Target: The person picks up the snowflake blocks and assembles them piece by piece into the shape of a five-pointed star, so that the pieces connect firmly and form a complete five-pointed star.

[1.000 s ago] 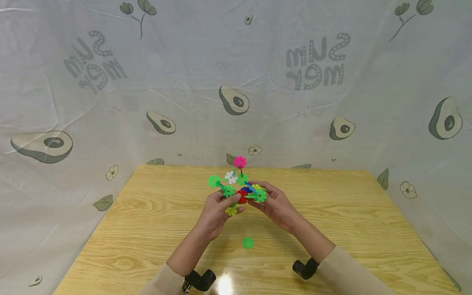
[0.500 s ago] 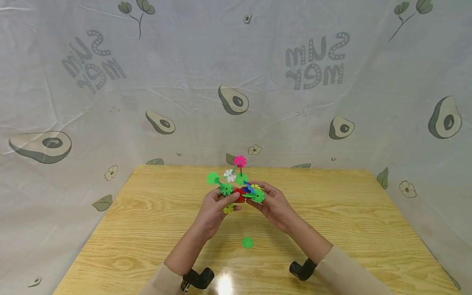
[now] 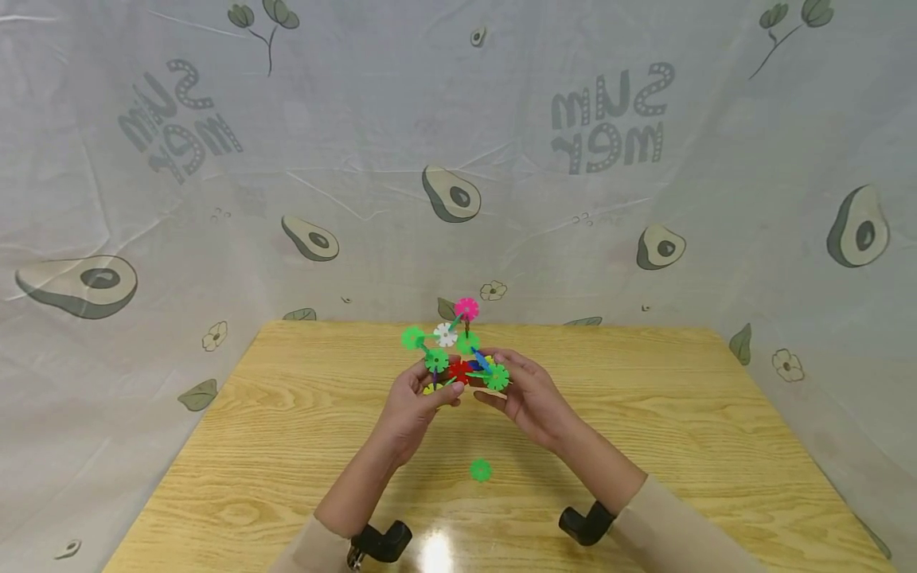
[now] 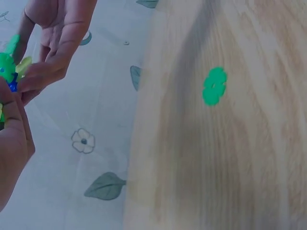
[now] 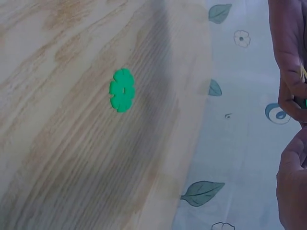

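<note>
Both hands hold a joined cluster of slotted plastic snowflake discs above the table in the head view. My left hand [image 3: 408,414] grips its left side, thumb in front, near a partly hidden yellow disc [image 3: 432,390] and a red disc [image 3: 461,371]. My right hand [image 3: 533,402] pinches the right side by a green disc [image 3: 496,377] and a blue disc [image 3: 482,360]. A pink disc [image 3: 467,309] tops the cluster, with a white disc [image 3: 445,334] below it. In the left wrist view, part of the cluster shows as a green disc [image 4: 6,66] between the hands.
A single green snowflake disc [image 3: 481,470] lies flat on the wooden table [image 3: 286,461], in front of the hands. A pale printed cloth [image 3: 530,231] hangs behind and beside the table. Black wrist mounts [image 3: 383,543] sit below both forearms.
The cluster has shifted slightly up and left and tilted. My left thumb has slid down from the red disc, uncovering more of it. The loose green disc stays on the table.
</note>
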A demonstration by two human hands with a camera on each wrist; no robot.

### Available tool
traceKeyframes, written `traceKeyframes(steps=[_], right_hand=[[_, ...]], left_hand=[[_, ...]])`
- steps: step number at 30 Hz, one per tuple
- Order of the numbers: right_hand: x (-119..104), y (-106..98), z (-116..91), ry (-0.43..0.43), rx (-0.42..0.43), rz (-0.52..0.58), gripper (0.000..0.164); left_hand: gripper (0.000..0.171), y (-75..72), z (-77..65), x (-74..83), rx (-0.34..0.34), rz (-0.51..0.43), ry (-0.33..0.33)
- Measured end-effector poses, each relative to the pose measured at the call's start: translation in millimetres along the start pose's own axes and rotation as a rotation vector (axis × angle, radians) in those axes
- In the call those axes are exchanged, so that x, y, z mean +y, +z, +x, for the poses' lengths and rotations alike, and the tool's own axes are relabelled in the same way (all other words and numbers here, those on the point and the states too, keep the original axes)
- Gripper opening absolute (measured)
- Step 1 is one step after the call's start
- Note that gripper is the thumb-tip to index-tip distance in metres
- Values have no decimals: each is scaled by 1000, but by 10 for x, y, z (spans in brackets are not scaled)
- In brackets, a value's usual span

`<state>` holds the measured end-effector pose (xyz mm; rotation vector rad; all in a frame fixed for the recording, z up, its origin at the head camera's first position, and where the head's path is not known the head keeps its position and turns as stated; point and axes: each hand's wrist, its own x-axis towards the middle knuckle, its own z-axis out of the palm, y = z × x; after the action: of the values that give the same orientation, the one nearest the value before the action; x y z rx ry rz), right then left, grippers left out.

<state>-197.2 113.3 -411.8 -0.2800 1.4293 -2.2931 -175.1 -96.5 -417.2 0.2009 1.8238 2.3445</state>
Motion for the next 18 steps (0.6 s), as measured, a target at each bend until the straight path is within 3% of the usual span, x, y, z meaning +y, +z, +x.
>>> traceKeyframes(steps=[6, 9, 14, 18], right_hand=[[-21, 19, 2, 22, 57, -15, 23], [-6, 33, -3, 32, 88, 13, 22], [39, 85, -6, 38, 109, 126, 25], [72, 161, 5, 31, 144, 232, 25]], left_hand=[[47, 1, 1, 66, -22, 90, 9], [54, 21, 3, 64, -8, 85, 11], [61, 71, 7, -12, 48, -37, 20], [49, 142, 9, -84, 102, -179, 14]])
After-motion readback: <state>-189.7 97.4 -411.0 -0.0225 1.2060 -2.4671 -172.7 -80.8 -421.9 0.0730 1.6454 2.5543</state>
